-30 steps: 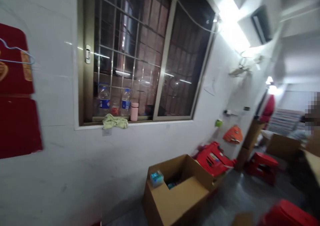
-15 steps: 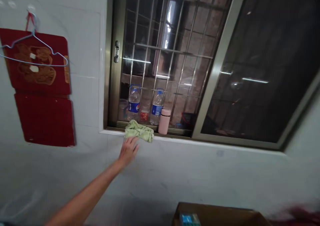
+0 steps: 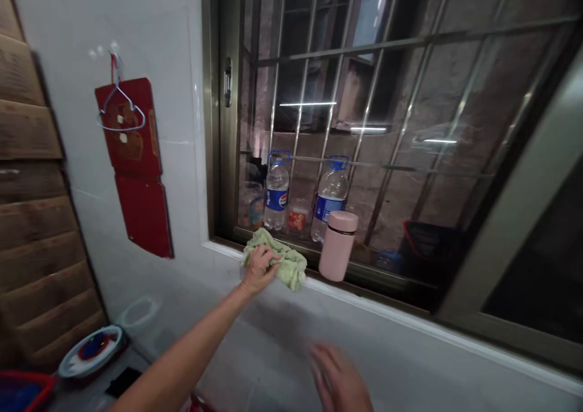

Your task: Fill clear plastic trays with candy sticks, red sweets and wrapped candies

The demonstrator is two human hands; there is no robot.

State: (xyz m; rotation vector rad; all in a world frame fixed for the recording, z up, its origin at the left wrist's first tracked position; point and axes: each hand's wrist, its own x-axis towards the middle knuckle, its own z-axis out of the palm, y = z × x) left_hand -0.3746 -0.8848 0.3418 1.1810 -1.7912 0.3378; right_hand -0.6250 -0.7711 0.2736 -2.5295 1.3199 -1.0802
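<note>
A crumpled light green cloth (image 3: 291, 267) lies on the white window sill. The fingers of my left hand (image 3: 260, 269) are bent round its lower left part and pinch it. My right hand (image 3: 340, 380), blurred by motion, is below the sill at the bottom of the view, its fingers apart and holding nothing. To the right of the cloth a pink flask (image 3: 337, 247) stands upright on the sill. Behind the cloth are two clear bottles with blue labels, one at the left (image 3: 276, 198) and one nearer the flask (image 3: 328, 206), with a small clear jar (image 3: 297, 218) between them.
Metal bars (image 3: 378, 47) cross the window. A hanger (image 3: 143, 119) and red panels (image 3: 142, 218) hang on the left wall. Stacked cardboard boxes (image 3: 40, 236) stand at far left, near a light blue basin (image 3: 70, 363) and a red-rimmed basket (image 3: 45, 383).
My left hand has moved up onto the cloth and taken hold of it. My right hand has come into view. The camera is nearer the window and turned, so the boxes and basin now show.
</note>
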